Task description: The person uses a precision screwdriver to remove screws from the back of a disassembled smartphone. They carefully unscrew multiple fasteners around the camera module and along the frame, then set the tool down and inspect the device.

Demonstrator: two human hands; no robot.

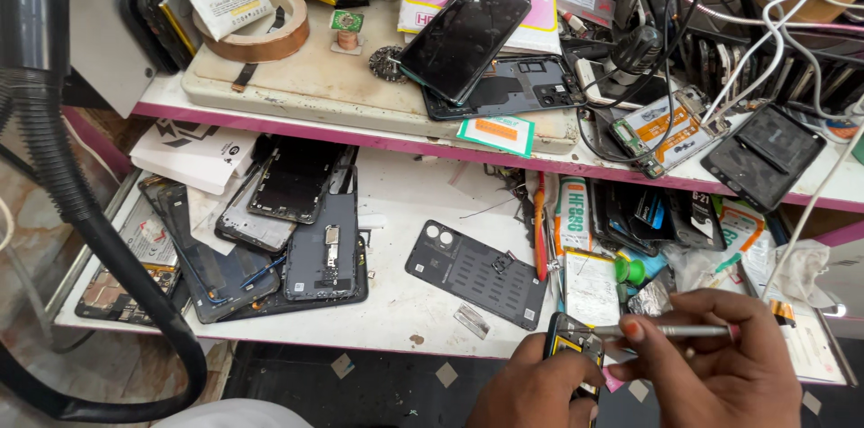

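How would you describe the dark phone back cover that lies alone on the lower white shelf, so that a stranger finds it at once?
Look at the lower white shelf, under the pink-edged upper one. Near its front edge, just above the left hand, lies a dark phone back cover, tilted, inner side up. Unlike the stacked phone parts further left, it lies alone and has two round pale spots in one corner.

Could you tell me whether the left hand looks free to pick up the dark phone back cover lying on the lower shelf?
Probably not as things stand. The left hand is closed around the small opened phone, which the right hand works on with a thin metal tool. The back cover itself lies uncovered nearby.
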